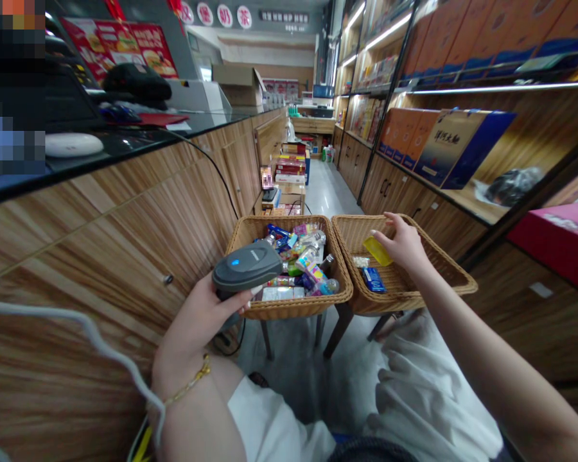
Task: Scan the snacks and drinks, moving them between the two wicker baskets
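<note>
My left hand (206,314) is shut around a grey handheld barcode scanner (247,268), which points toward the left wicker basket (289,310). That basket is packed with small mixed packaged goods (296,260). My right hand (399,242) is open, with fingers spread, over the right wicker basket (414,282). Its palm is just above or touching a yellow packet (378,251). A blue box (374,280) and a small white packet (361,262) lie on that basket's woven bottom.
A wood-panelled counter (101,224) with a black top runs along the left. Shelves of boxed goods (447,147) line the right. A red surface (559,244) stands at the right edge. Stacked cartons (289,173) stand in the aisle beyond the baskets.
</note>
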Action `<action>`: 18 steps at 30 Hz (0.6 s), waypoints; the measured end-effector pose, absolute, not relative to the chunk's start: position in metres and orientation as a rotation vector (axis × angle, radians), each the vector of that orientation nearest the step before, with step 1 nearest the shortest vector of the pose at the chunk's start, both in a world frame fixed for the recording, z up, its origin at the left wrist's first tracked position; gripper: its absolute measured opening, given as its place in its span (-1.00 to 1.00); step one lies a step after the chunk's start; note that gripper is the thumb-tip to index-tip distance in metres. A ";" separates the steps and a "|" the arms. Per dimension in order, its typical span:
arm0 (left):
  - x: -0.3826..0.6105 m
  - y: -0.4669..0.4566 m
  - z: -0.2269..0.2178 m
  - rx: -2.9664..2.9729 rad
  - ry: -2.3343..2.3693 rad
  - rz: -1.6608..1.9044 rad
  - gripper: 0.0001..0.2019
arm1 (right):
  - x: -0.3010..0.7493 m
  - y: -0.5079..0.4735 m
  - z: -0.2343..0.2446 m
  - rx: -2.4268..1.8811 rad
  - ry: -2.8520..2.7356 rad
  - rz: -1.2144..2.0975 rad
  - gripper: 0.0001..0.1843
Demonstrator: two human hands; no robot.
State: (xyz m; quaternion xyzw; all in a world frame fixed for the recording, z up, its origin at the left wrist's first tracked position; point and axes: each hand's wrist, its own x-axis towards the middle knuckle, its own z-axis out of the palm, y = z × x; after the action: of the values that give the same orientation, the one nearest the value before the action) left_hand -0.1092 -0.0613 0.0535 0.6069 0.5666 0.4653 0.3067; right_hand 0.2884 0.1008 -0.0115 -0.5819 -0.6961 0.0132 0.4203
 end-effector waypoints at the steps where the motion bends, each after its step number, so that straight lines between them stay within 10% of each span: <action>1: -0.109 -0.061 0.053 1.606 1.503 1.225 -0.61 | 0.286 0.103 -0.011 -1.479 -1.751 0.012 -0.45; 18: -0.123 -0.063 0.042 1.513 1.523 1.228 -0.66 | 0.152 0.138 -0.004 -1.234 -2.479 -0.131 -0.80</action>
State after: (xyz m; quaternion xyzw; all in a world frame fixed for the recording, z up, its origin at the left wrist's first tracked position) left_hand -0.1228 -0.0626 0.0425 0.5780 0.5817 0.4690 0.3281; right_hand 0.1522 0.1380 -0.0038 -0.4374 -0.8791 -0.0464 0.1836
